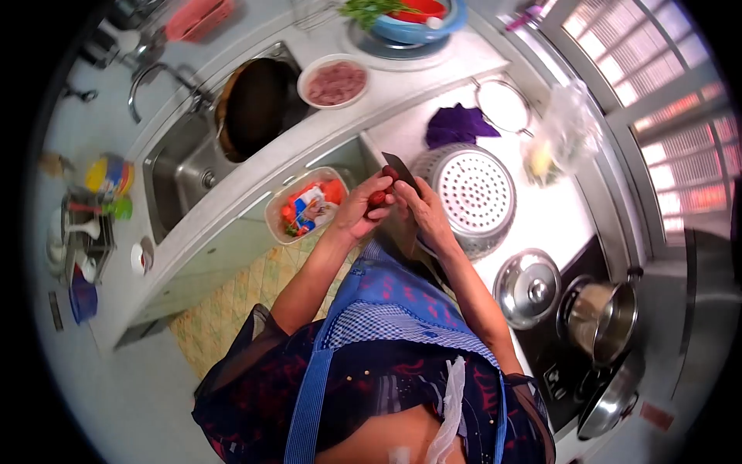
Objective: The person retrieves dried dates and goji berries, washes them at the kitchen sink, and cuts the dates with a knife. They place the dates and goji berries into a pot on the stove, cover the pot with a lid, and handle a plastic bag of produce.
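Note:
My left hand (362, 209) is closed around small, dark red oval pieces that look like red dates (378, 199). In my right hand (427, 213) is a knife (401, 172) with a dark, broad blade, its tip pointing up and left. The blade lies right beside the red pieces, and the fingers of both hands meet around them. Below my hands, to the left, a white bin (272, 219) holds colourful packaging and scraps. Just right of my right hand sits an upturned metal steamer (473, 192) with holes.
A white bowl of raw meat (335, 82) stands by the sink (182, 174), where a large wok (259, 108) rests. A purple cloth (456, 126) and a plastic bag (564, 135) lie near the window. A pot lid (528, 288) and a steel pot (599, 321) are at right.

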The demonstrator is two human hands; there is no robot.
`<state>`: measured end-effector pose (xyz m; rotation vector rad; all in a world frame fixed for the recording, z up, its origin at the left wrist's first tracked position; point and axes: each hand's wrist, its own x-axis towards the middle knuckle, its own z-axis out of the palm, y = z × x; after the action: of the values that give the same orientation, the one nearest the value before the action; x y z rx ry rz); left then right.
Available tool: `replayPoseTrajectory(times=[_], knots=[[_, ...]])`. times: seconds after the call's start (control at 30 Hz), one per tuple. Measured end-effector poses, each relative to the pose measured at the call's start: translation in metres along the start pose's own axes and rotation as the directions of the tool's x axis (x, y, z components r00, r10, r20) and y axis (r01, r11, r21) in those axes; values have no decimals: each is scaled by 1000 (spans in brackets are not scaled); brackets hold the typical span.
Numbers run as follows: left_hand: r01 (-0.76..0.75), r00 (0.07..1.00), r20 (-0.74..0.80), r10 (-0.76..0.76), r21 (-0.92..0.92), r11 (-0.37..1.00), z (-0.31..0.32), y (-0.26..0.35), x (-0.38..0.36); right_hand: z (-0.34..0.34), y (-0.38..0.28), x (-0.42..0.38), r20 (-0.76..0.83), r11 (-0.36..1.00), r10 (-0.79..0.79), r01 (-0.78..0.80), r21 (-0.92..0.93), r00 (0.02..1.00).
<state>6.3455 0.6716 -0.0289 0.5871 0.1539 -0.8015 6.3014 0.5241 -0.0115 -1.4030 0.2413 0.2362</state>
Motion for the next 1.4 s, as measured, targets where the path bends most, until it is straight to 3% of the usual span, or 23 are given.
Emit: replayPoseTrajectory(times=[0.07,0.13,0.2,0.27,0.3,0.37,0.4,0.43,0.47,0.53,0.6,0.7,0.77,0.87,1.0,1.07,1.13,1.2,1.27,1.4], knots=[[-81,996,-33,82,30,996,-12,15,-9,15,8,24,47,1000,-7,6,19,999],[-133,990,-32,134,27,991,-12,29,-20,27,11,41,142,946,164,-197,259,976],[-179,983,-27,180,28,983,-20,41,-28,40,10,50,236,927,133,-205,313,963],[-243,960,-153,235,-36,969,-34,47,-32,47,9,60,354,831,125,-292,473,927],[-283,949,-180,259,-123,951,-40,59,-36,51,5,63,366,826,136,-310,471,920],[-337,933,-64,354,-502,797,-87,97,-42,54,-10,67,393,828,127,-315,463,911],[-437,886,-123,448,-545,715,-95,123,-55,55,-15,67,408,828,116,-315,464,906],[-670,730,-131,671,-326,666,-112,148,-67,54,-17,67,398,843,106,-295,449,911],[-772,635,-215,742,-200,603,-125,175,-80,53,-18,69,395,845,107,-292,447,913],[-775,624,-211,753,-288,562,-190,216,-98,48,-18,72,366,920,61,-195,341,928],[-753,636,-133,760,-323,574,-221,239,-105,42,-21,73,314,916,62,-179,360,947],[-725,678,-204,706,-339,599,-198,230,-94,32,-20,72,189,903,63,-137,407,980],[-650,759,-276,590,-377,660,-167,206,-68,21,-18,68,66,896,49,-73,437,997],[-405,904,-75,421,-468,786,-138,163,-13,-1,-20,60,-88,896,-18,55,441,996],[2,1000,17,7,-509,861,-51,84,68,-35,-26,26,-353,905,-98,231,358,931],[150,989,58,-139,-393,907,-3,39,103,-59,-21,4,-444,893,-120,292,341,888],[405,910,243,-337,-345,847,38,-10,132,-81,-18,-22,-582,871,-139,378,314,802],[493,863,233,-449,-191,849,81,-57,139,-102,-16,-53,-669,860,-154,432,272,728],[616,766,318,-559,-115,779,105,-106,148,-119,-13,-87,-779,848,-204,505,162,593],[742,631,296,-717,41,670,160,-181,139,-152,-7,-153,-899,852,-217,523,17,381]])
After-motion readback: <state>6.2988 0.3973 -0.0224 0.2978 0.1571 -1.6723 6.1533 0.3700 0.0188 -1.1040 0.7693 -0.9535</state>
